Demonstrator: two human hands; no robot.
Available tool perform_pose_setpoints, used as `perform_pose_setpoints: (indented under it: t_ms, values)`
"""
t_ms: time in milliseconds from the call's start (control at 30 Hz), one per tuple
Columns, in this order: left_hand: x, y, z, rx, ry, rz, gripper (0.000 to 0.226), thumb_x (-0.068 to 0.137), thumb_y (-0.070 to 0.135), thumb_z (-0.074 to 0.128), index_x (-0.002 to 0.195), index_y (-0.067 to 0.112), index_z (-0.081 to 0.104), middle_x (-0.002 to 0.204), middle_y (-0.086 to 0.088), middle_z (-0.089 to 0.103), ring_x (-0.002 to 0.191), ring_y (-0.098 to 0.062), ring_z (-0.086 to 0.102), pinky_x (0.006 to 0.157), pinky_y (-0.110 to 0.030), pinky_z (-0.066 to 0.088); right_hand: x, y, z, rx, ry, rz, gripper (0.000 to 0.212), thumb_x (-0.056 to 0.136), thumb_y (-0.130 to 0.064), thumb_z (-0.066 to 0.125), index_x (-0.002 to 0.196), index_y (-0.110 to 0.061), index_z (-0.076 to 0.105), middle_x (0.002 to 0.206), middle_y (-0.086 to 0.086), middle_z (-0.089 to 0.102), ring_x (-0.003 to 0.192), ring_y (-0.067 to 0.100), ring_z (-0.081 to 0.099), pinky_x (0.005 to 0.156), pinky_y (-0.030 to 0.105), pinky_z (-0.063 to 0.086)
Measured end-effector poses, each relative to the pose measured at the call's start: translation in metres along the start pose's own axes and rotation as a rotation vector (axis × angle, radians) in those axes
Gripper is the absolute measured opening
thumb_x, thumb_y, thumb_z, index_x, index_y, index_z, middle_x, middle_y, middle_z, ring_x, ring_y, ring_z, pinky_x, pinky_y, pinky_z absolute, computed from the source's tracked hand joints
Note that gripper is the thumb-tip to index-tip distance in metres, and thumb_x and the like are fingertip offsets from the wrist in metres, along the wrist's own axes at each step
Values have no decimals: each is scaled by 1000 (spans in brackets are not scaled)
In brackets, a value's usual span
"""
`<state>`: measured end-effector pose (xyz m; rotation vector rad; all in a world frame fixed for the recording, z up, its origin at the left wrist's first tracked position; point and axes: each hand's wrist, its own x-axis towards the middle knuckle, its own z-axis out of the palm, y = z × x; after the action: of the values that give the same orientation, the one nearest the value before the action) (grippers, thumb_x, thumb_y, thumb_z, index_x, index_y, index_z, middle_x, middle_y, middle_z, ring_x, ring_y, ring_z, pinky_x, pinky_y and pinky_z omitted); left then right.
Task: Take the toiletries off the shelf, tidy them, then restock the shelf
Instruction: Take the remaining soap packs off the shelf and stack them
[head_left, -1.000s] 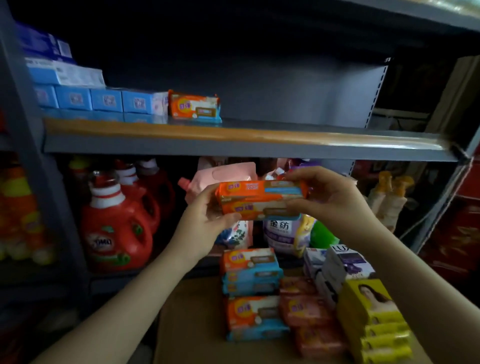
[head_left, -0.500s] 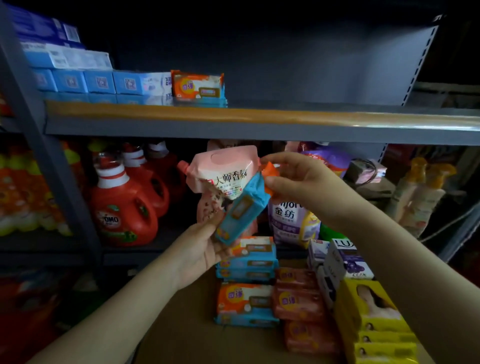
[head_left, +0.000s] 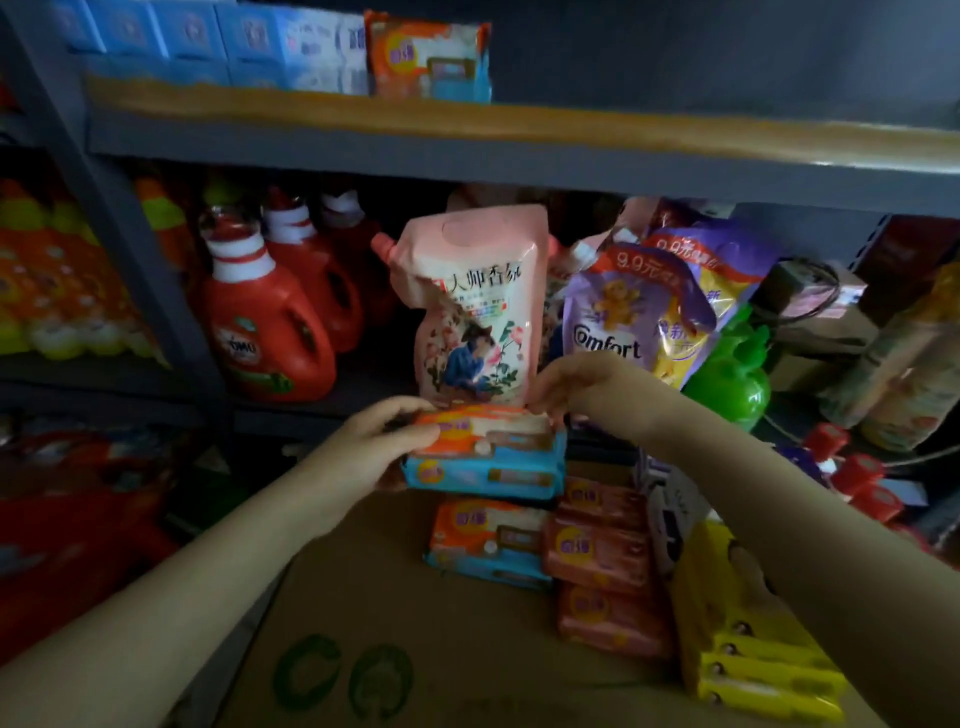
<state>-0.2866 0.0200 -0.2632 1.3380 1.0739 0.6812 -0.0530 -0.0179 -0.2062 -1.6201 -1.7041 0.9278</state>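
The shelf (head_left: 519, 156) is grey painted metal, matt, with a worn orange strip along its front edge. The soap packs (head_left: 488, 452) wear thin glossy plastic wrap that catches light. The pink pouch (head_left: 475, 306) is smooth, shiny plastic film, as is the purple pouch (head_left: 623, 312). The red jugs (head_left: 270, 332) are hard glossy plastic. The carton (head_left: 415, 649) is matt brown cardboard. The yellow boxes (head_left: 748, 660) look like smooth printed card.
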Motion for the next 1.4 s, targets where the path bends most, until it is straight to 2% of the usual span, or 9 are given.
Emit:
perform_pose_setpoints:
  t_ms: [100,200,400,567,800,967,1067,1233,1400]
  values:
    - [-7,-12,-1,77,-39,-7,25,66,50,68,90,49,64,103,-1,64,89,-15,68,81,-37,55,6,1,-4,22,-16,-22,26,87,11,42,97,0,64,92,15,67,81,19,62,68,22,48]
    - [-13,-21,0,117,-64,-10,34,61,55,66,95,54,60,108,-3,61,95,-17,65,88,-40,52,9,-3,-7,65,-60,-69,23,92,4,44,91,-11,63,88,7,67,81,22,62,72,29,47]
    - [-25,-33,3,110,-146,89,39,70,44,65,107,53,54,102,7,67,91,-11,67,76,-26,53,9,1,-6,-15,-121,-97,16,93,-4,49,98,-8,64,88,4,69,84,22,64,76,37,51]
    - [-24,-48,8,166,-82,50,31,84,35,62,108,53,52,105,4,62,87,-8,66,73,-22,53,4,9,-3,-85,-181,-92,14,94,-9,51,99,-9,63,86,0,68,79,18,64,64,16,51]
    - [-12,-62,-3,267,-33,-88,31,78,53,58,107,56,47,109,2,55,92,-10,61,72,-20,50,5,13,-5,-155,-199,-124,11,94,-16,52,95,-15,64,83,-5,67,73,10,63,59,8,45]
    - [6,-56,1,413,-102,-82,60,79,53,60,130,38,31,108,11,57,93,-3,60,74,-20,48,16,7,1,-193,-142,-90,14,93,-17,53,98,-11,65,86,-2,67,76,12,63,65,17,48]
    - [14,-47,0,619,-150,-42,55,82,53,58,128,28,42,103,12,58,90,-3,58,68,-16,45,21,-5,-4,-191,-73,-134,12,93,-17,54,96,-12,64,84,-4,68,74,10,65,65,17,50]
    - [25,13,-20,792,95,386,19,88,36,58,95,19,62,72,11,61,54,2,55,55,-20,43,28,-36,-13,-177,58,-220,12,93,-11,52,96,-12,64,83,-3,69,72,10,66,67,19,53]
    - [28,122,-50,931,440,1069,19,83,26,55,86,13,68,67,0,65,61,-22,63,57,-34,52,45,-84,-26,-310,285,-402,13,92,-10,52,96,-9,64,76,-3,67,67,9,65,65,17,50]
